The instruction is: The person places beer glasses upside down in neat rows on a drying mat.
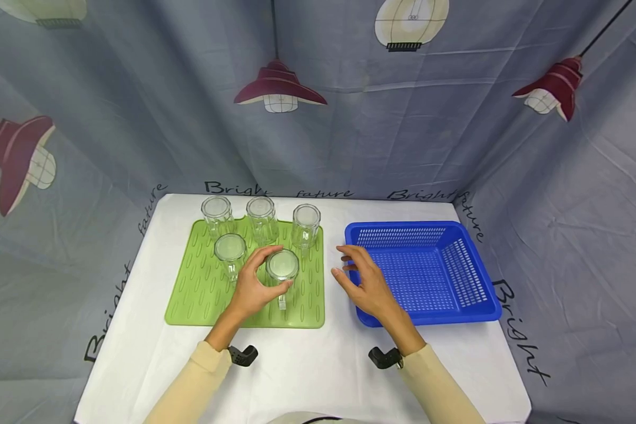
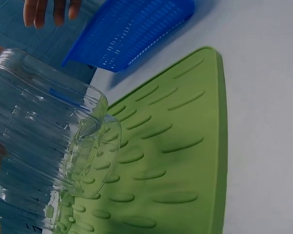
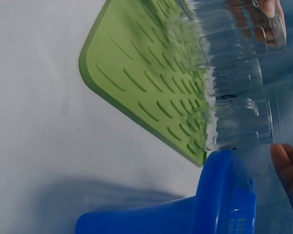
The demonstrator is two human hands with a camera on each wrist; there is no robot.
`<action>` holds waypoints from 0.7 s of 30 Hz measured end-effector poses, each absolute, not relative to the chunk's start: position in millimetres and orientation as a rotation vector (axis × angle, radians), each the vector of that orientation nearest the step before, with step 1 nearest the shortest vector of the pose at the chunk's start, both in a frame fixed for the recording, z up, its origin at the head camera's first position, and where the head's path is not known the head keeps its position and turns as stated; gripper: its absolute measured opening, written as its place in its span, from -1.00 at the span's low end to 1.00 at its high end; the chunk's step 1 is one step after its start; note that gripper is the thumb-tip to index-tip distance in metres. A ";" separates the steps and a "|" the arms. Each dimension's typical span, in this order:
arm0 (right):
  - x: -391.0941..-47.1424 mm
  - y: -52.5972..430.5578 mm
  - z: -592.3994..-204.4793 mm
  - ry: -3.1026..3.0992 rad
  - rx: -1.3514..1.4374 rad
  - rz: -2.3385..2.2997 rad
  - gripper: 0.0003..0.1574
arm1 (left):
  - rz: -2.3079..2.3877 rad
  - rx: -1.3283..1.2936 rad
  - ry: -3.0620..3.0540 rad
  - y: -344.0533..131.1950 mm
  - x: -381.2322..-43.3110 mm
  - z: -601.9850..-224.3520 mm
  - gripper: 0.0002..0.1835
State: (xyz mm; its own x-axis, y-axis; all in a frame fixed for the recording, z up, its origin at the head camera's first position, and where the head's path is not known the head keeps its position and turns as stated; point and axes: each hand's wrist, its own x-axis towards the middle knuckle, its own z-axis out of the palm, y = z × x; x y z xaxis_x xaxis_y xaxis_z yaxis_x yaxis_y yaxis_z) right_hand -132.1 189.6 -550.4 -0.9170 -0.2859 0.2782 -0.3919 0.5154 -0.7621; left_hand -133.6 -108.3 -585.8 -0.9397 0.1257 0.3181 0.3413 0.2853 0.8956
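Note:
My left hand (image 1: 254, 288) holds a clear glass mug (image 1: 282, 266) near its top, thumb on the near side and fingers on the far side. The mug, apparently upside down, is over the front right part of a green ridged mat (image 1: 201, 306); its handle (image 2: 110, 156) points toward me. Whether its lower rim touches the mat is unclear. My right hand (image 1: 368, 285) hovers by the left rim of a blue plastic basket (image 1: 424, 321), fingers apart and holding nothing. Another glass mug (image 1: 230, 247) stands just left of my left hand.
Along the mat's back edge stand three more glass mugs, at left (image 1: 217, 215), middle (image 1: 262, 221) and right (image 1: 305, 224). A white-covered table (image 1: 312, 371) lies beneath everything. Grey printed curtains (image 1: 350, 141) hang behind and at both sides.

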 end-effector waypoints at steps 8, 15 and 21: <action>-130.0 194.4 -553.1 -2.617 0.603 1.384 -0.38 | -1.673 -0.423 -2.382 -108.5 -149.2 -587.0 -0.16; -125.2 198.6 -556.5 -2.607 0.612 1.392 -0.39 | -1.622 -0.380 -2.407 -106.2 -159.2 -589.3 -0.14; -120.6 201.3 -560.8 -2.581 0.628 1.374 -0.38 | -1.591 -0.364 -2.428 -105.9 -165.9 -593.0 -0.13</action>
